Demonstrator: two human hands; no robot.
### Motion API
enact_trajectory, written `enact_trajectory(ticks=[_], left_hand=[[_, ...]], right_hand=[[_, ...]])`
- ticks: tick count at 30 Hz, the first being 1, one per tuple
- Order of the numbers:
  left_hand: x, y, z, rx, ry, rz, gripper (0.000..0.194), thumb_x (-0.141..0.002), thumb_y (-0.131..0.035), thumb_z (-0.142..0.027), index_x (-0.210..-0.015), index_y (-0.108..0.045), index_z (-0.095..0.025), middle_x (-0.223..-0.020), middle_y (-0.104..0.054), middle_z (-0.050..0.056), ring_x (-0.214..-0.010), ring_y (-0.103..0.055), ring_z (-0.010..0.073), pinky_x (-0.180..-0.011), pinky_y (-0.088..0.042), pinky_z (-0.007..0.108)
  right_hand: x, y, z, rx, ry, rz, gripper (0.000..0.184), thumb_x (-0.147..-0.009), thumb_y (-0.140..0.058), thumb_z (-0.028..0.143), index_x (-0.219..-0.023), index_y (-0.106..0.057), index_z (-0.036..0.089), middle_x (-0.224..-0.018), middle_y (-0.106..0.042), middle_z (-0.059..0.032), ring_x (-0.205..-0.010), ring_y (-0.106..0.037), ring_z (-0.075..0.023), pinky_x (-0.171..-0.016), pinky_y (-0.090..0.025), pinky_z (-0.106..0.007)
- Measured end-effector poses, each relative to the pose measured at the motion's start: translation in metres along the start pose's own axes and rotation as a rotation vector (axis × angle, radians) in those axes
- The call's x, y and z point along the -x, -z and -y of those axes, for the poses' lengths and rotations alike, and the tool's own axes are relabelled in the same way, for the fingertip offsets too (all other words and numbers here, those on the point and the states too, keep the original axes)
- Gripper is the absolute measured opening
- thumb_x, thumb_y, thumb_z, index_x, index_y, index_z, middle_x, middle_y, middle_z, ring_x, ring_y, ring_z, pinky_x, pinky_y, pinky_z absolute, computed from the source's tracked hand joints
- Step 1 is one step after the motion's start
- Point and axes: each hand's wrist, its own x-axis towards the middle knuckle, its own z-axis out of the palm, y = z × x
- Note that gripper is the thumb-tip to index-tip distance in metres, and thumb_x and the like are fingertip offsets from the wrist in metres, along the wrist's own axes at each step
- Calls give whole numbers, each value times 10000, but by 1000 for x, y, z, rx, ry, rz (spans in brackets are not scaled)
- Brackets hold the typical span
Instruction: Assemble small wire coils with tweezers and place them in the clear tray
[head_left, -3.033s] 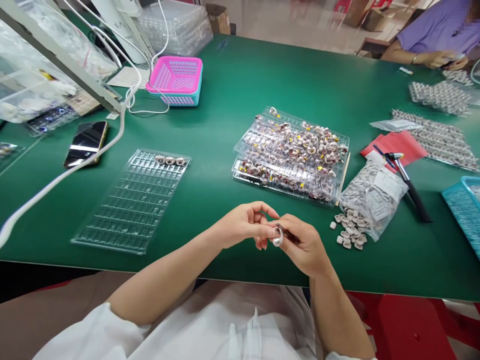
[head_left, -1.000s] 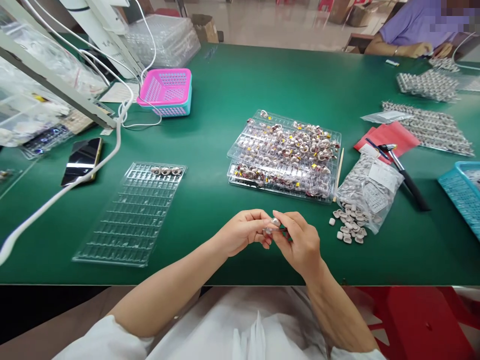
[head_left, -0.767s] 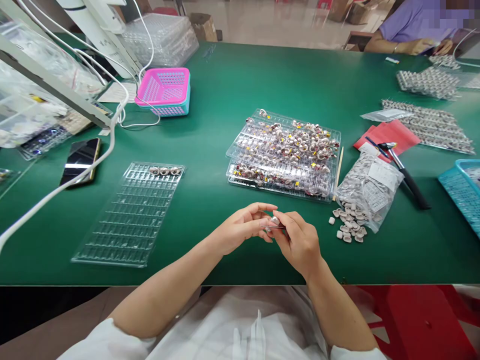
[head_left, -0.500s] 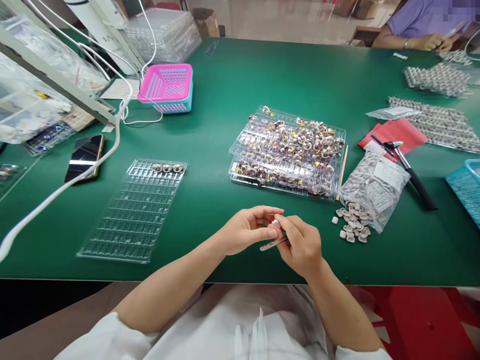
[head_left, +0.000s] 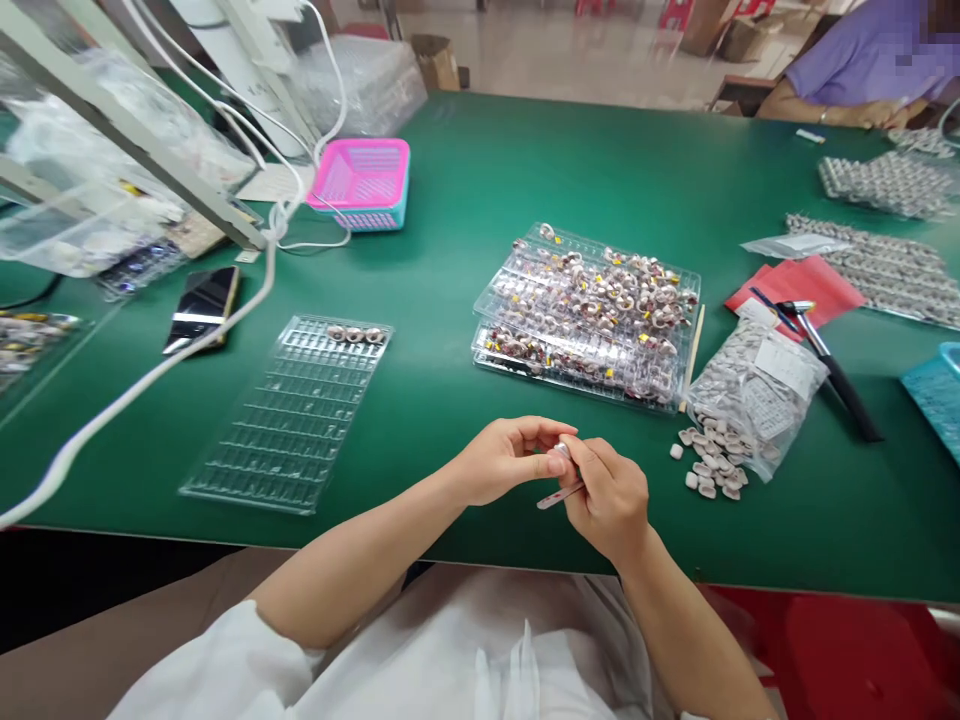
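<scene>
My left hand (head_left: 508, 460) and my right hand (head_left: 609, 496) meet just above the green table's (head_left: 450, 200) near edge. Both pinch a small grey ring-shaped part (head_left: 561, 452) between their fingertips. A thin metal tool like tweezers (head_left: 559, 495) also sticks out leftward from my right hand. To the left lies a clear compartment tray (head_left: 289, 415) with three parts (head_left: 355, 334) in its top row. Ahead are stacked clear trays (head_left: 589, 315) filled with wound rings.
A plastic bag (head_left: 754, 385) spills small white pieces (head_left: 709, 475) at the right. A hammer (head_left: 825, 365) lies on red paper (head_left: 802, 285). A pink basket (head_left: 361, 180), a phone (head_left: 201, 308) and a white cable (head_left: 150, 375) are at the left. Another person's arm (head_left: 825, 105) rests at the far right corner.
The two hands stay together on the small part, turning it slightly. The tweezers now angle down and left from my right hand. The view has shifted a little.
</scene>
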Motion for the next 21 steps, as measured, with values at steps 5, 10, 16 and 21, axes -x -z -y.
enact_trajectory(ticks=[5, 10, 16, 21], left_hand=[[1, 4, -12, 60, 18, 39, 532, -625, -862, -317, -1102, -701, -147, -791, -728, 60, -739, -682, 176, -748, -540, 310], [9, 9, -19, 58, 61, 56, 458, -639, -841, -410, -979, -736, -122, -813, -730, 66, -680, -679, 148, -768, -548, 323], [31, 31, -30, -128, 14, -77, 404, -612, -849, -411, -855, -726, -113, -780, -740, 78, -663, -677, 171, -743, -561, 352], [64, 130, -73, -900, -269, -805, 325, -807, -673, -445, -944, -723, -154, -902, -756, 85, -801, -680, 199, -776, -535, 316]], right_hand=[[-6, 1, 0, -105, -2, -17, 322, -922, -512, 152, -1239, -571, 155, -799, -681, -75, -634, -650, -166, -535, -494, -246], [-7, 4, -2, -321, 41, 49, 447, -924, -530, 133, -1367, -507, 188, -845, -685, -75, -595, -638, -136, -494, -503, -214], [-1, 4, -3, -410, 39, 157, 548, -932, -548, 168, -1458, -397, 183, -732, -629, -31, -485, -552, -102, -435, -477, -198], [4, 1, -4, -423, 19, 109, 523, -913, -569, 144, -1422, -448, 172, -664, -581, -11, -497, -527, -107, -457, -459, -210]])
